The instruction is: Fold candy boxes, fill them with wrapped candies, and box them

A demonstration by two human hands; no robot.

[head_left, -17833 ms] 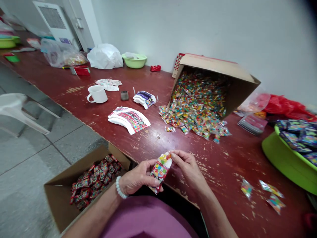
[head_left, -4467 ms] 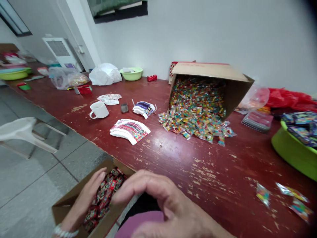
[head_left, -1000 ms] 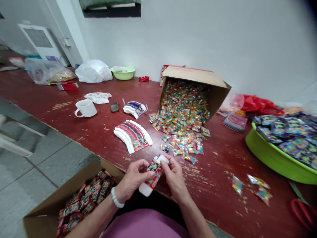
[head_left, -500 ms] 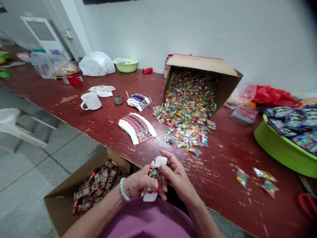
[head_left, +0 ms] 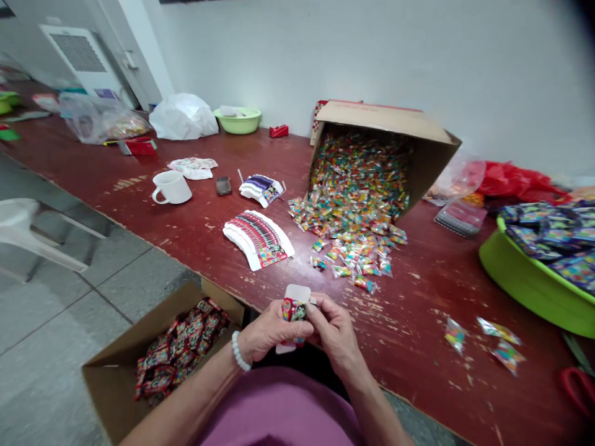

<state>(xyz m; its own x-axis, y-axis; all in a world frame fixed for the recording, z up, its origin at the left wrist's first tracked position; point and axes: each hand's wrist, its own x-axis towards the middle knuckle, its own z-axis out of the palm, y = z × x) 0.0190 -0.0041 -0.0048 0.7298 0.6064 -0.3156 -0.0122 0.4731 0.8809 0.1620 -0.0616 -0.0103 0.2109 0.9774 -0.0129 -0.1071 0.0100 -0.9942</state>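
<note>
A small red printed candy box with its white end flaps standing out is between my hands at the table's front edge. My left hand is wrapped round its left side, thumb across the front. My right hand pinches the box's right edge near the upper flap; its fingertips behind the box are hidden. Beyond them a fanned stack of flat red boxes lies on the table. Small wrapped candies spill from a tipped cardboard carton. Below left, an open carton holds many red packed boxes.
A white mug, a purple flat-box stack and a green bowl stand further back. To the right are a green basin of dark packs, loose candies and red-handled scissors. A white stool stands left.
My hands have raised the box slightly and turned it more upright. My right hand's fingers have closed in from a looser spread to a pinch at its edge.
</note>
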